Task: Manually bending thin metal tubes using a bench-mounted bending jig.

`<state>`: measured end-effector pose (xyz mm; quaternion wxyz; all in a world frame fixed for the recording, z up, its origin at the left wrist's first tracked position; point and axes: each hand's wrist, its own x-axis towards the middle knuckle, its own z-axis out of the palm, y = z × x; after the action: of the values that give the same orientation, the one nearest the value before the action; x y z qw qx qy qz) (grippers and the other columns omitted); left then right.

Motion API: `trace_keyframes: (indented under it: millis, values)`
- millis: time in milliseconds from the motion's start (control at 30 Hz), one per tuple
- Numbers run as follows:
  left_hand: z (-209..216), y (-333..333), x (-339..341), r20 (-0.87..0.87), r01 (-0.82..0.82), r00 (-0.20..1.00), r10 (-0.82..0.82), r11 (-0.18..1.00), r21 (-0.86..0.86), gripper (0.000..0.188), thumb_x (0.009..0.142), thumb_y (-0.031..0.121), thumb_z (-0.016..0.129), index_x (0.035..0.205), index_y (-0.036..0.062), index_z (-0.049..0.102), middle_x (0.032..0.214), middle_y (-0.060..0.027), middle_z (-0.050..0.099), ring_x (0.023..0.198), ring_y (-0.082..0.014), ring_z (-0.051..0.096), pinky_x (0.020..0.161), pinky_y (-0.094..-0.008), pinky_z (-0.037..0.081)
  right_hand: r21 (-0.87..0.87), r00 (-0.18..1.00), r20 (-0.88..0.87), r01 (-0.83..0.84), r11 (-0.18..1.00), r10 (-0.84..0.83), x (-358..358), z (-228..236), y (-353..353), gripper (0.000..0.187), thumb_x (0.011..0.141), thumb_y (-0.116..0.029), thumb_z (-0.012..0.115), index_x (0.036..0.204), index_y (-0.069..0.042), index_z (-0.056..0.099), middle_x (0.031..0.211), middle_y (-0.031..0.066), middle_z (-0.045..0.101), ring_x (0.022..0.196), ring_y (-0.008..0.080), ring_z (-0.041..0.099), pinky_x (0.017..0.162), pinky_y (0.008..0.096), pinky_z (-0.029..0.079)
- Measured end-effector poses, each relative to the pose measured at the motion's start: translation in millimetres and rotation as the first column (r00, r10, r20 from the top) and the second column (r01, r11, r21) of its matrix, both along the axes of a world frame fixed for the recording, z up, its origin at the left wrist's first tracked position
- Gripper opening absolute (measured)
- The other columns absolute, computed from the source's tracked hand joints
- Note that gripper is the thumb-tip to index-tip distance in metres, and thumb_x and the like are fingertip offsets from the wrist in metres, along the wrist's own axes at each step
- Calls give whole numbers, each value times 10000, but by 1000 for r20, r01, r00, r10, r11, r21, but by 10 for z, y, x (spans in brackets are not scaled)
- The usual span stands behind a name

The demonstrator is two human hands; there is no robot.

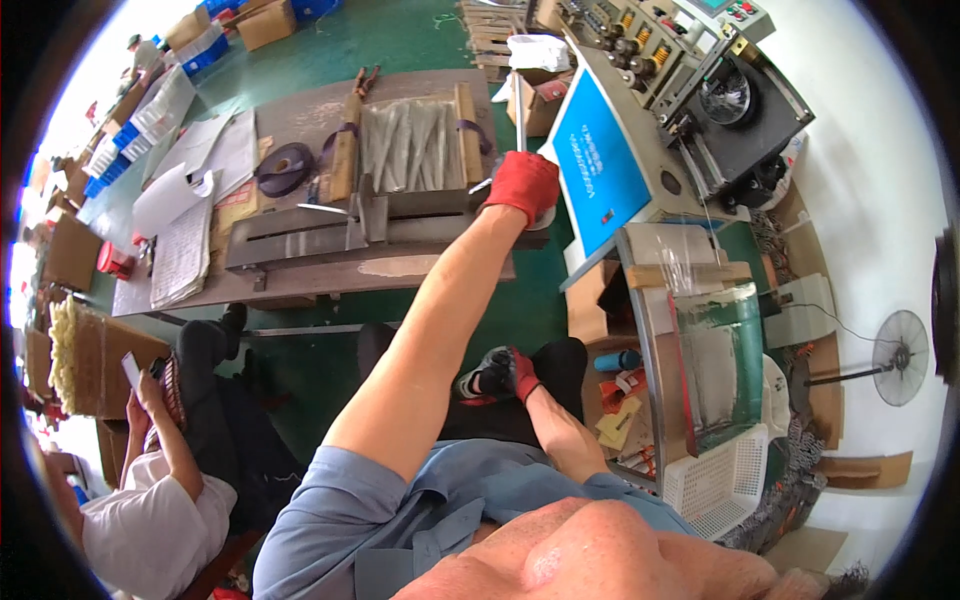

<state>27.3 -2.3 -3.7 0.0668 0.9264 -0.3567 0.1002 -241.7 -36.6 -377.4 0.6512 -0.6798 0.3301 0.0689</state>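
Observation:
My left hand [525, 188], in a red work glove, reaches out to the right end of a long metal bench fixture [300, 240]. Its fingers are closed; what they grip is hidden. A thin pale metal rod [520, 115] meets the glove's far side, and a short silvery end pokes out on its left. Low over my lap, my right hand [515, 375] wears a red glove with a dark palm. Those fingers are curled in, and I cannot see what is inside. Left of my left hand, thin grey strips [408, 145] lie between two wooden bars [468, 135].
A machine with a blue panel [600, 150] stands right of the bench. Papers [185, 245] and a dark tape roll [286, 170] lie on the bench's left. A seated person [160, 510] holds a phone at lower left. A white basket [715, 480] and fan [900, 357] are at right.

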Motion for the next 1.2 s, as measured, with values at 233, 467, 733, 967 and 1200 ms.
trace_keyframes:
  millis: [233,467,733,967,1200]
  values:
    - [-33,-119,-60,41,18,999,-20,998,59,191,803,198,526,815,128,703,849,-114,707,791,-280,694,641,-397,521,743,957,271,-142,654,-100,-23,-215,-18,321,966,-348,367,727,-198,518,684,-30,528,601,116,529,534,273,443]
    - [72,-225,-95,3,48,999,-48,998,-29,185,784,191,543,829,97,697,855,-137,700,809,-316,682,687,-419,529,818,968,-4,147,555,-251,-3,-714,-275,397,986,-420,352,813,-122,550,755,58,619,681,193,621,595,307,503]
    - [130,-296,-120,16,65,998,-64,997,-38,182,759,223,576,814,101,700,843,-135,701,788,-318,685,685,-415,533,663,920,-7,297,687,-391,15,-858,-297,296,951,-335,476,912,-52,555,825,122,626,696,256,632,637,363,537]
    - [76,-258,-109,-1,23,1000,-23,1000,-20,189,761,234,577,819,104,702,850,-137,701,801,-315,688,690,-411,538,637,904,-122,389,666,-410,51,-665,-164,408,918,-480,517,818,-86,551,690,88,585,617,229,593,527,332,477]
    - [105,-264,-114,2,-14,1000,14,1000,-15,198,768,244,574,831,116,711,873,-132,704,822,-312,690,710,-405,544,824,964,-114,226,519,-240,85,-580,-297,463,900,-560,491,630,-188,434,541,-3,436,512,168,481,467,290,398]
